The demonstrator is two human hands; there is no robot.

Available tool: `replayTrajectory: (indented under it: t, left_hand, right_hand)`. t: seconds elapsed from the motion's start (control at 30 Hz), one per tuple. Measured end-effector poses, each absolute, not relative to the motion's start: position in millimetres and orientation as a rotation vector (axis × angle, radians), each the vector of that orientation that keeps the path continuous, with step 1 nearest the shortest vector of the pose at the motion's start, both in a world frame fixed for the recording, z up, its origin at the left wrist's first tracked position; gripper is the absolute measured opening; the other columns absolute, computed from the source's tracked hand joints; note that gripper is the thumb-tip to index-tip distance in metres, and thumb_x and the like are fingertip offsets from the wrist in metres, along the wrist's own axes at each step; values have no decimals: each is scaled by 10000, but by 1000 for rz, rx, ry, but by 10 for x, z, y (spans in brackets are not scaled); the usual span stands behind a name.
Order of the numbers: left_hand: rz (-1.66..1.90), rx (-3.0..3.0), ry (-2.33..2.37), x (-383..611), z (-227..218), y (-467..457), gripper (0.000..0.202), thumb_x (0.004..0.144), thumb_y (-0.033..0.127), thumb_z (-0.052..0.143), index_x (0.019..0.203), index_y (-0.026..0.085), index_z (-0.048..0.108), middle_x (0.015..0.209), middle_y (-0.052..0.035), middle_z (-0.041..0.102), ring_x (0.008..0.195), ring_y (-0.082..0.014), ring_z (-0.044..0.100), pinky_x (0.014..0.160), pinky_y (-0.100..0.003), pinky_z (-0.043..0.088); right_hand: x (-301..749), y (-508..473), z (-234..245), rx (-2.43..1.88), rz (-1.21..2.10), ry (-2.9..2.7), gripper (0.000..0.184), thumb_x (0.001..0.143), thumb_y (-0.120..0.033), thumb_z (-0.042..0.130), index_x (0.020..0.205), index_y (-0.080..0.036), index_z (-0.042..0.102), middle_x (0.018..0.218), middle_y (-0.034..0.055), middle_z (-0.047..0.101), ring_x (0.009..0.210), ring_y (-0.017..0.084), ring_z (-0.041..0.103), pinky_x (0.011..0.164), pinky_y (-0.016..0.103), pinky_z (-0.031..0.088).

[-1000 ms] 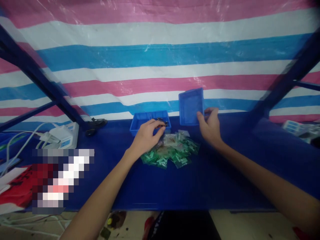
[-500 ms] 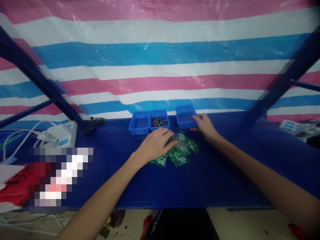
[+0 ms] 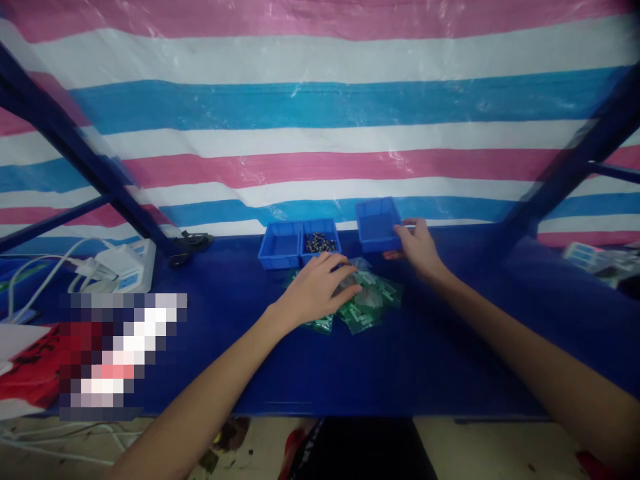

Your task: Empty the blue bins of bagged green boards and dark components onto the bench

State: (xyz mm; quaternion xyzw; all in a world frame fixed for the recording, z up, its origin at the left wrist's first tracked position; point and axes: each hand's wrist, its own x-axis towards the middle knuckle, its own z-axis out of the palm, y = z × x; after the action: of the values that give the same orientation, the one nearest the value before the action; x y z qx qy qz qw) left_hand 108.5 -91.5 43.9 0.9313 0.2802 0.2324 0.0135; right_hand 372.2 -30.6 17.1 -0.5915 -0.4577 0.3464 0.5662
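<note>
Head view: left hand (image 3: 320, 287) flat on green packets (image 3: 367, 303), right hand (image 3: 417, 248) gripping blue tray (image 3: 376, 223).

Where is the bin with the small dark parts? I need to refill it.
In the head view, the bin of dark parts sits at the back of the blue table, between an empty blue bin and the tilted bin in the right hand.

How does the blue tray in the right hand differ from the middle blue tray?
The held tray is tipped up off the table, gripped at its edge by the right hand; the middle tray sits flat, touching the tray to its left. The held tray looks empty; the middle tray holds small dark parts. No hand touches the middle tray. Both are small, blue and open-topped.
</note>
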Motion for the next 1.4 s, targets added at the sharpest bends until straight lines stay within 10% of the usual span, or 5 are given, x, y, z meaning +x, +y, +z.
replayTrajectory:
  t: [0.27, 0.43, 0.93, 1.27, 1.4]
  left_hand:
    - [651, 2903, 965, 1067, 465, -913, 399, 1053, 475, 417, 1238, 203, 642, 1119, -76, 687, 1076, -245, 610, 940, -424, 461]
    - [725, 2854, 1073, 964, 536, -831, 368, 1058, 433, 416, 1241, 202, 635, 1096, -66, 704, 982, -220, 661, 850, -368, 510]
    - [503, 2761, 1420, 404, 423, -382, 265, 993, 248, 514, 1186, 201, 690, 992, -73, 579, 858, -198, 591, 839, -355, 490]
    - [509, 2700, 1411, 418, 398, -343, 274, 999, 224, 506, 1216, 194, 670, 1014, -80, 584, 927, -228, 611, 859, -353, 482]
    - [492, 2735, 1417, 408, 371, -347, 271, 984, 280, 563, 1227, 201, 656, 1036, -77, 581, 939, -228, 608, 870, -362, 490]
  right_hand:
    - [3692, -279, 88, -1659, 490, -1415, 442, 955, -551, 450, 1191, -179, 483, 738, 55, 686, 598, 236, 670, 672, 387, 568]
    - [3611, -222, -10, -1669, 200, -1617, 481, 980, -567, 371, 1062, -154, 604, 1101, 200, 686, 1044, 329, 643, 936, 468, 474]
    - [3550, -394, 101, -1619, 406, -1777, 514, 1013, -484, 360, 1263, -121, 626, 800, 106, 724, 777, 270, 696, 765, 364, 499]
    - [3482, -554, 152, -1479, -15, -1921, 559, 987, -460, 467, 1410, -97, 516, 1306, 237, 598, 1174, 376, 588, 932, 503, 505]
    - [3332, -720, 229, -1061, -179, -2215, 351, 1009, -328, 453, 1284, -197, 628, 1248, 160, 627, 1141, 314, 577, 962, 493, 494]
